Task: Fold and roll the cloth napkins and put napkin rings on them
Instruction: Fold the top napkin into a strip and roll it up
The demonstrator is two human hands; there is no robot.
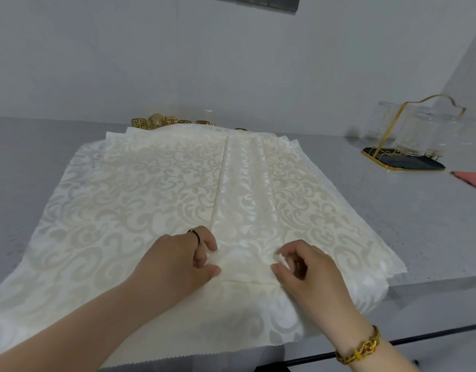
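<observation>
Grips [183, 255] [308, 267] pinch napkin [245, 197] (cream), grey counter [392, 210]

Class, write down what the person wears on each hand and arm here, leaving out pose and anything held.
The left hand carries a thin dark ring on one finger. The right hand shows no ring, but its wrist bears a chunky gold chain-link bracelet. No sleeve is in view on either arm.
</observation>
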